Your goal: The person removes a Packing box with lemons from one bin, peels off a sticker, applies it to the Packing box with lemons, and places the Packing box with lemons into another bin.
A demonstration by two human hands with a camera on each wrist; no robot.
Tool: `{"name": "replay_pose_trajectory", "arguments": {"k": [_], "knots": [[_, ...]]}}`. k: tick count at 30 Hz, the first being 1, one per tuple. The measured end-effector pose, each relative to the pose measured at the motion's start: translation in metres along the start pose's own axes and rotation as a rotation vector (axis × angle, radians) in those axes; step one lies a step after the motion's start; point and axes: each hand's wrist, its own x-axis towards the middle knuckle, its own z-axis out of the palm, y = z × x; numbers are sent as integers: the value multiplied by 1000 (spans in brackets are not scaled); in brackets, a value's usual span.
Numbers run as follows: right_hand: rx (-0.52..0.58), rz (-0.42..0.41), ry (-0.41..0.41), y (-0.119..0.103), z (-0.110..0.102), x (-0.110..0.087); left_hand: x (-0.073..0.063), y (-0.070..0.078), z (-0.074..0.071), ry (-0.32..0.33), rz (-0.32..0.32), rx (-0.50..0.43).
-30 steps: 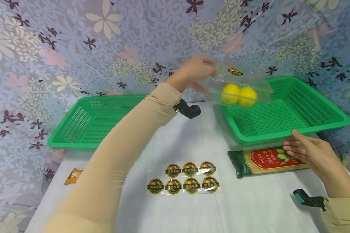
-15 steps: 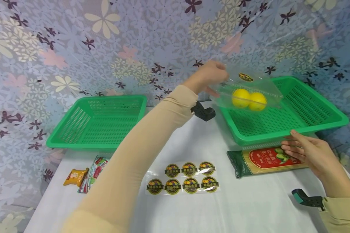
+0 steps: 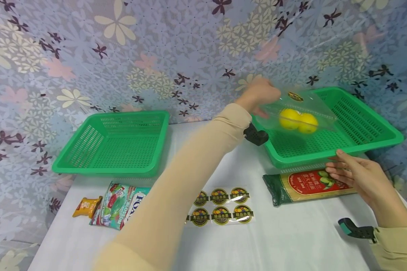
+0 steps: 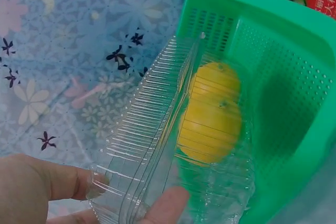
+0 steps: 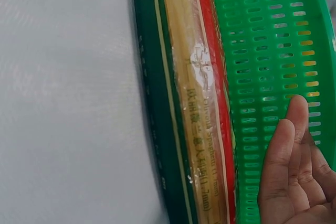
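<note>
My left hand (image 3: 262,91) pinches one end of a clear plastic clamshell box (image 4: 139,145) between thumb and fingers. Inside the box lie two round yellow fruits (image 4: 210,129), side by side. A dark oval sticker (image 3: 295,96) is on its lid. In the head view the box overlaps the left part of the right green basket (image 3: 291,162). My right hand (image 3: 367,178) is at that basket's front side, thumb at the rim and extended fingers against the slotted wall. Just beneath those fingers lies a spaghetti packet (image 3: 308,184) with a red label.
Another green basket (image 3: 149,169) stands at the back left. In front of it lie a small orange packet (image 3: 87,206) and a teal FOX'S bag (image 3: 113,207), partly behind my left sleeve. A sheet of round stickers (image 3: 220,215) lies mid-table. Patterned fabric (image 3: 190,56) hangs behind.
My left hand has carried the clamshell box rightward and slightly down over the right basket. As the arm moved, the teal bag came into view. My right hand stays at the basket.
</note>
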Motion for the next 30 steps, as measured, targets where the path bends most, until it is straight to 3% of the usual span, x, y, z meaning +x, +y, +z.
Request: {"name": "replay_pose_trajectory", "arguments": {"k": [12,23,27,30], "knots": [[45,10,-16,-1,-2,-3,11,7,30,50,-66,66],[85,16,-24,-3,-1,-4,18,-1,46,113,-91,154],[101,10,-31,-2,-2,-3,21,-1,52,91,-99,165],[102,6,-34,-1,-2,-2,24,-1,55,57,-108,119]]}}
